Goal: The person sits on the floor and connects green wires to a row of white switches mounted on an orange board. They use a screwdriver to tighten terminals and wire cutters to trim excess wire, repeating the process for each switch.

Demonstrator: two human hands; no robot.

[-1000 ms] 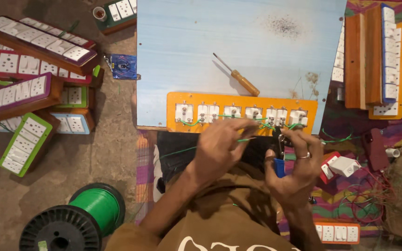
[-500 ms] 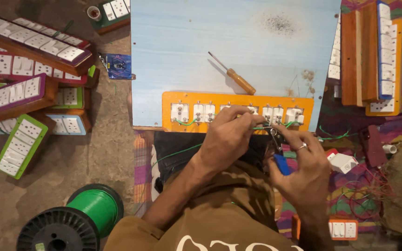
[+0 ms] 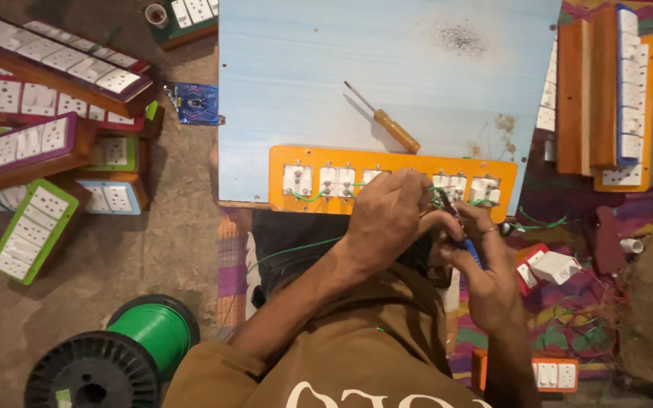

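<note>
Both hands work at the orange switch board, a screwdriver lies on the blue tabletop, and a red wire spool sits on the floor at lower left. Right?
Not quite: in the head view the wire spool is green, not red. The left hand and right hand do work at the orange switch board, and the screwdriver lies on the blue tabletop.

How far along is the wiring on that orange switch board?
Green wire already links the left sockets of the orange switch board. In hand: the left hand steadies wire at the middle while the right hand works a blue-handled tool. The right-end sockets look unfinished; the screwdriver lies unused.
</note>
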